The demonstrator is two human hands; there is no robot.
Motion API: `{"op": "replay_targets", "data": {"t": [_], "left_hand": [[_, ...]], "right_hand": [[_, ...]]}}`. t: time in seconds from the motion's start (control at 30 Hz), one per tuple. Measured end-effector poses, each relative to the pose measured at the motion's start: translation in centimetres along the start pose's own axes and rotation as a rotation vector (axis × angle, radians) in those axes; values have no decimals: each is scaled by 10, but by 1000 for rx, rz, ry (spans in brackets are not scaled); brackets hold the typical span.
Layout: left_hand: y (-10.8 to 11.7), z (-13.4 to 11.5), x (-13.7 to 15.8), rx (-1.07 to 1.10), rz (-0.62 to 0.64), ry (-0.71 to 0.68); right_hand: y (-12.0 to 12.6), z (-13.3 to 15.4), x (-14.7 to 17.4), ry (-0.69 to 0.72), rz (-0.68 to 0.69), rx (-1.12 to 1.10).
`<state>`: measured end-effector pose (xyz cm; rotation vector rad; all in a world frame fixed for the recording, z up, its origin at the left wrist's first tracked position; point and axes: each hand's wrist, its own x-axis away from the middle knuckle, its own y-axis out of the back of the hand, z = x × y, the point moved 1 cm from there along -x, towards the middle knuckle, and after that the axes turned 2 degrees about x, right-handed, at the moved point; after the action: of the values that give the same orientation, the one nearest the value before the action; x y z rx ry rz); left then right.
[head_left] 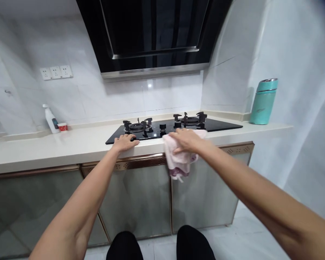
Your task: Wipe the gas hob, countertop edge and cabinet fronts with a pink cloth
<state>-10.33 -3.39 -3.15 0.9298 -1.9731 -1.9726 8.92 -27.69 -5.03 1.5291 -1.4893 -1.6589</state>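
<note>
A black glass gas stove [216,125] with two burners is set into the white countertop [83,145]. Fingers of my left hand [124,142] are stretched out and rest on the stove's front left edge. My right hand [186,139] grips a pale pink cloth [171,148] at the front edge, right of the middle. Part of the cloth hangs over the counter front, its purplish hem and a small loop dangling before the cabinet. Behind my hands are two black control knobs [163,126], between the left burner [137,126] and the right burner [191,120].
A black range hood [157,32] juts out overhead. On the right of the counter stands a turquoise bottle [263,103]. A white bottle [51,120] and a small red cup [62,127] stand at the left back. Cabinet doors [137,202] fill the space below.
</note>
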Motion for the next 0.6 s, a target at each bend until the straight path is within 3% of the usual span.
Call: {"op": "replay_targets", "data": {"t": [0.13,0.2,0.27,0.33,0.43,0.6], "left_hand": [[0,5,3,-27,-14,-11],[0,8,3,-48,-18,-6],[1,11,3,-60,-20,-1],[1,11,3,-61,-21,4],[2,8,4,-54,-20,7],[4,4,8,-35,-19,-15]], "right_hand": [[9,101,-42,159,-56,1],[10,132,-54,182,-98,7],[7,144,-58,182,-136,-5],[2,138,-55,196,-179,-23],[-7,106,-43,214,-227,-37],[-20,6,-5,93,-196,-107]]}}
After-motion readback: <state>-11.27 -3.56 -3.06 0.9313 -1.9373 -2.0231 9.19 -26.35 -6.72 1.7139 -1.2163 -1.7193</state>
